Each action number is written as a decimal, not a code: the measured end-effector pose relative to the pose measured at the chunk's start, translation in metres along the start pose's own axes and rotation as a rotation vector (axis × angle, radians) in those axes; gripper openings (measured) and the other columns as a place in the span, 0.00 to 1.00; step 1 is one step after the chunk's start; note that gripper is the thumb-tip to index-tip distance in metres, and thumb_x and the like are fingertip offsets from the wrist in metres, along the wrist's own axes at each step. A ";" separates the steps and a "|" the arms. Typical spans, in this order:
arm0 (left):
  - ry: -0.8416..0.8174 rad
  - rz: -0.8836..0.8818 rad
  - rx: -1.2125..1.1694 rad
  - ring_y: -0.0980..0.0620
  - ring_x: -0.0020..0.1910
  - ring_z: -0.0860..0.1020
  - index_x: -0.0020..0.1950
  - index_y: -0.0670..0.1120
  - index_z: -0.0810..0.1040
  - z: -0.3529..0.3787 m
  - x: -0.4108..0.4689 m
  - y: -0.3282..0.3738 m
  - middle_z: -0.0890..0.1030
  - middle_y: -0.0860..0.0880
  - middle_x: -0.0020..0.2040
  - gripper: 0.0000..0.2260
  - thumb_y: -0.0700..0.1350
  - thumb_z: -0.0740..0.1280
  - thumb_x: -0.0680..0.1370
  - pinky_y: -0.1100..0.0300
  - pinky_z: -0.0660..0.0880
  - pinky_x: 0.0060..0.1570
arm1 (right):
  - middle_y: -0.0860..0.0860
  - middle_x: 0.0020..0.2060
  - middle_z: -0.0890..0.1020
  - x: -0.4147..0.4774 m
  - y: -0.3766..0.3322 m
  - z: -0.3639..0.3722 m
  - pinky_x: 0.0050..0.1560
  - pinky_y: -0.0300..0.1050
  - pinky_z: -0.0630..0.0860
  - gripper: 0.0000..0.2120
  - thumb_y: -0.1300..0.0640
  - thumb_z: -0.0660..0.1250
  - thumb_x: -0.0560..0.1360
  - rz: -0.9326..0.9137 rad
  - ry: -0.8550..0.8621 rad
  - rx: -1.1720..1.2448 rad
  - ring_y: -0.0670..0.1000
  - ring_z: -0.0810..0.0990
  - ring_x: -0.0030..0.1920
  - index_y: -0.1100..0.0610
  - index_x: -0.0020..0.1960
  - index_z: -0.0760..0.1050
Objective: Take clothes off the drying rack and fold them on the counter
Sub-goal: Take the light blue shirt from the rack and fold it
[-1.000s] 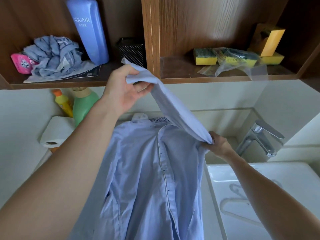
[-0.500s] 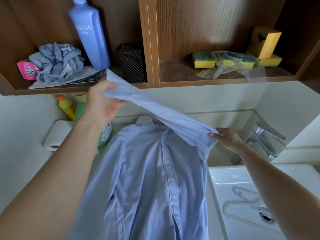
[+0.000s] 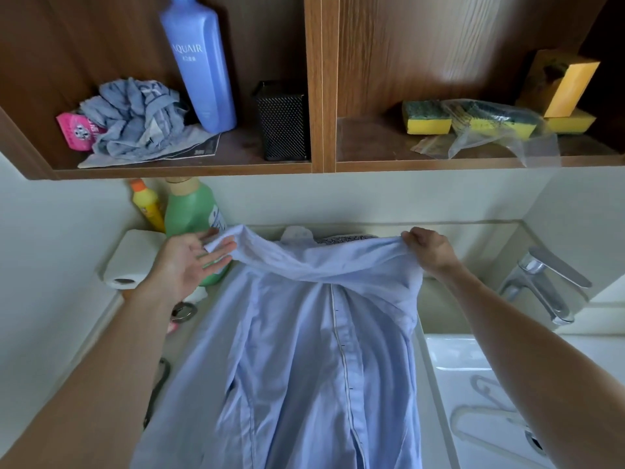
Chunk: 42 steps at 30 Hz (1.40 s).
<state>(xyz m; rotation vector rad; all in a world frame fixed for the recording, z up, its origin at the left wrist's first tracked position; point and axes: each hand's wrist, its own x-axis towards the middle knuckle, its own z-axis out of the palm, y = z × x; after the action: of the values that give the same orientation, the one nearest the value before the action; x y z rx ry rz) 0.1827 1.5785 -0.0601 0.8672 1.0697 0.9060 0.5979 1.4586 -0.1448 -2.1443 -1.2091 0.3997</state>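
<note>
Lying front-up on the bench [image 3: 211, 316], blue shirt [image 3: 321, 367] runs from 6 o'clock up to centre frame, button placket down its middle and collar at the far end. Both bare forearms come in from 7 and 4 o'clock.

1 white hanger [image 3: 480, 411] lies in the sink [image 3: 449, 350] at 4 o'clock, just beside the shirt's right edge. Metal ring-shaped bits sit on the bench at 8 o'clock, beside the left forearm; can't tell what they are.

1 sleeve [image 3: 321, 262] is stretched crosswise over the shirt's chest, from 9 to 3 o'clock, just below the collar. Left hand [image 3: 189, 262] at the 9 o'clock end: grip released, palm up, fingers straight, cuff end resting across the fingertips. Right hand [image 3: 429, 248] at the 3 o'clock end: grip clenched on the sleeve fabric near the shoulder, knuckles up, cloth bunched in the fingers.

Faucet [image 3: 541, 286] stands at 3 o'clock behind the sink. Paper roll [image 3: 128, 262] lies on its side at 9 o'clock. Green bottle [image 3: 189, 211] and yellow bottle [image 3: 147, 208] stand against the wall at 10 o'clock, partly behind the left hand.

Wooden shelf [image 3: 314, 96] fills 10 to 2 o'clock, 2 compartments. Left one: pink packet [image 3: 72, 130], crumpled grey-blue cloth [image 3: 135, 120], tall blue bottle [image 3: 196, 62] marked AQUAIR, black mesh holder [image 3: 282, 121]. Right one: yellow-green sponge [image 3: 426, 116], more sponges in a clear bag [image 3: 490, 120], yellow box [image 3: 561, 86] at the far right.
</note>
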 end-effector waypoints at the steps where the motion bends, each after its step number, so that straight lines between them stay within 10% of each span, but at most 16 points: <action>1: -0.048 -0.011 0.025 0.40 0.62 0.79 0.49 0.40 0.72 -0.007 0.001 -0.002 0.79 0.37 0.62 0.12 0.32 0.50 0.78 0.44 0.72 0.65 | 0.51 0.29 0.72 0.000 0.002 0.001 0.35 0.47 0.66 0.19 0.50 0.60 0.82 -0.001 -0.004 0.023 0.56 0.68 0.35 0.57 0.35 0.65; 3: -0.099 -0.028 0.165 0.44 0.62 0.80 0.50 0.40 0.69 -0.021 0.005 -0.004 0.81 0.40 0.63 0.08 0.32 0.52 0.80 0.45 0.74 0.61 | 0.50 0.33 0.76 0.002 0.007 0.001 0.36 0.46 0.68 0.15 0.51 0.61 0.81 0.013 0.005 0.068 0.55 0.72 0.38 0.55 0.37 0.69; 7: 0.196 0.059 0.715 0.49 0.29 0.75 0.48 0.41 0.79 -0.043 0.017 -0.010 0.79 0.46 0.35 0.11 0.49 0.72 0.77 0.61 0.70 0.31 | 0.52 0.36 0.79 0.006 0.013 0.000 0.39 0.45 0.67 0.12 0.54 0.62 0.81 0.005 0.037 0.101 0.56 0.75 0.41 0.54 0.39 0.72; 11: 0.341 0.098 0.809 0.43 0.47 0.76 0.52 0.44 0.78 -0.041 0.035 -0.017 0.77 0.43 0.49 0.15 0.55 0.69 0.79 0.55 0.70 0.45 | 0.54 0.37 0.79 0.019 0.012 0.009 0.41 0.46 0.68 0.10 0.52 0.64 0.80 -0.010 0.076 0.038 0.59 0.77 0.42 0.53 0.41 0.73; 17: 0.239 0.077 1.014 0.46 0.29 0.75 0.59 0.38 0.74 -0.043 0.068 -0.086 0.76 0.39 0.43 0.12 0.46 0.64 0.82 0.64 0.68 0.16 | 0.58 0.48 0.78 -0.006 0.008 0.049 0.48 0.55 0.77 0.07 0.58 0.68 0.75 -0.159 0.325 -0.162 0.63 0.79 0.46 0.56 0.53 0.78; 20: 0.243 0.001 1.044 0.40 0.38 0.79 0.58 0.39 0.76 -0.053 0.077 -0.117 0.80 0.36 0.50 0.10 0.44 0.66 0.81 0.59 0.74 0.26 | 0.54 0.47 0.80 -0.043 0.024 0.082 0.48 0.54 0.77 0.15 0.47 0.62 0.75 -0.475 0.109 -0.244 0.60 0.82 0.46 0.55 0.55 0.79; 26: 0.279 -0.135 1.140 0.40 0.43 0.77 0.46 0.38 0.77 -0.068 0.090 -0.136 0.79 0.38 0.45 0.12 0.47 0.66 0.79 0.55 0.67 0.40 | 0.50 0.79 0.58 -0.067 0.087 0.103 0.78 0.51 0.50 0.45 0.27 0.51 0.67 -0.211 -0.341 -0.513 0.53 0.57 0.79 0.47 0.79 0.55; 34: 0.242 0.057 0.886 0.39 0.46 0.80 0.43 0.44 0.77 -0.056 0.087 -0.138 0.81 0.38 0.44 0.10 0.50 0.65 0.77 0.49 0.75 0.48 | 0.52 0.62 0.81 -0.063 0.085 0.063 0.58 0.47 0.77 0.28 0.73 0.68 0.65 -0.346 -0.052 -0.315 0.56 0.82 0.60 0.54 0.62 0.81; 39: 0.132 0.046 0.997 0.37 0.40 0.77 0.33 0.42 0.71 -0.043 0.068 -0.161 0.77 0.35 0.36 0.12 0.49 0.64 0.72 0.51 0.68 0.37 | 0.36 0.75 0.59 -0.074 0.101 0.046 0.71 0.44 0.66 0.28 0.57 0.65 0.78 -0.173 -0.417 -0.254 0.43 0.66 0.71 0.41 0.75 0.65; 42: 0.177 0.055 1.034 0.32 0.49 0.77 0.39 0.40 0.75 -0.048 0.071 -0.163 0.79 0.30 0.46 0.12 0.48 0.60 0.73 0.50 0.68 0.43 | 0.40 0.76 0.58 -0.083 0.101 0.056 0.72 0.41 0.63 0.27 0.45 0.66 0.79 -0.172 -0.303 -0.135 0.42 0.61 0.74 0.47 0.76 0.65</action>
<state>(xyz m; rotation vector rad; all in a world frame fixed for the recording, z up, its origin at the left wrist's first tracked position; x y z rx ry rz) 0.1819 1.5887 -0.2437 1.6807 1.7091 0.4273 0.5902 1.3718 -0.2571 -2.1234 -1.6182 0.5972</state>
